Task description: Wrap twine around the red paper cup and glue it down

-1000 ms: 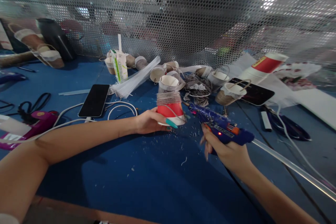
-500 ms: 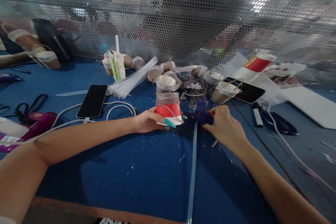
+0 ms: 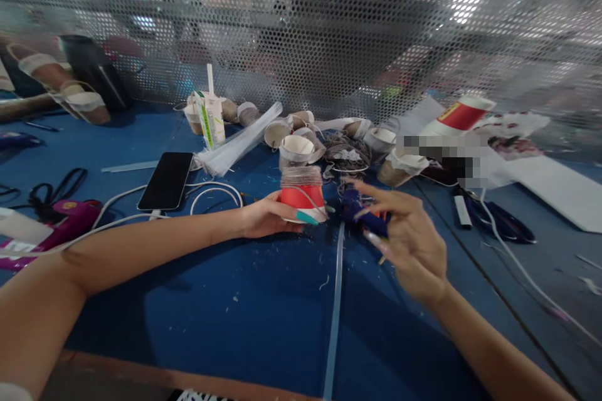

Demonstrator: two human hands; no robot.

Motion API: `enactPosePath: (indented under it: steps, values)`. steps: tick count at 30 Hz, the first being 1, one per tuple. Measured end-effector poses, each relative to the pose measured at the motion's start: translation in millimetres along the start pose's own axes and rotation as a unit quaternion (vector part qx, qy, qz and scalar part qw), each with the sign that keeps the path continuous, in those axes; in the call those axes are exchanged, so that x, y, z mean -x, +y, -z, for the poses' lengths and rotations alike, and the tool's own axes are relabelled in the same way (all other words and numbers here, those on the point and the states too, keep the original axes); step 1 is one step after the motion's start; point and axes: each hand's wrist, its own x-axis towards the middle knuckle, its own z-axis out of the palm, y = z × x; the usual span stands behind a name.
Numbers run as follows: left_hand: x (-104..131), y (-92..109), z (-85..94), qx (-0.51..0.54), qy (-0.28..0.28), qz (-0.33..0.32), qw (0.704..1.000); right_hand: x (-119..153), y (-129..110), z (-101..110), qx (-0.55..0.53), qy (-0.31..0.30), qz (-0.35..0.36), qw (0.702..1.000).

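Note:
My left hand (image 3: 267,215) is closed around an upside-down red and white paper cup (image 3: 301,197). Grey twine (image 3: 301,176) winds round the cup's upper part, and a loose strand slants down its red side. Just right of the cup, a dark blue hot glue gun (image 3: 369,219) rests on the table, a long clear glue stick (image 3: 335,301) running from it toward me. My right hand (image 3: 409,235), somewhat blurred, is at the glue gun with fingers apart, not wrapped round it. Behind the cup stands a small white-rimmed cup (image 3: 297,148).
Twine-covered little cups, a tangle of grey yarn (image 3: 348,151) and a bundle of clear glue sticks (image 3: 249,138) lie farther back. A phone (image 3: 166,180) with a white cable is at left, scissors (image 3: 505,220) at right. A perforated metal screen (image 3: 301,31) closes off the back.
My right hand has loosened from the glue gun, its fingers spreading as it draws back toward me. The glue gun has turned, and its glue stick shifted left. My left hand stays on the cup.

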Motion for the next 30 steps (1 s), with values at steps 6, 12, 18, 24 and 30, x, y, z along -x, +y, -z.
enactPosePath:
  steps: [6,12,18,24,30]
  values:
    - [1,-1,4.3,-0.009,-0.038,-0.001,0.999,10,-10,-17,-0.025,0.000,0.046,0.999]
    - [3,-2,3.1,-0.044,-0.078,0.019,0.996,8,2,-25,0.148,-0.003,0.091,0.985]
    - [0,-4,7.4,-0.043,-0.108,0.008,0.993,7,2,-23,0.167,-0.016,0.128,0.978]
    - [-2,-3,8.4,-0.040,-0.138,0.004,0.990,4,-2,-21,0.195,0.017,0.168,0.966]
    - [-2,-2,8.5,-0.029,-0.130,0.007,0.991,3,0,-21,0.190,0.033,0.169,0.967]
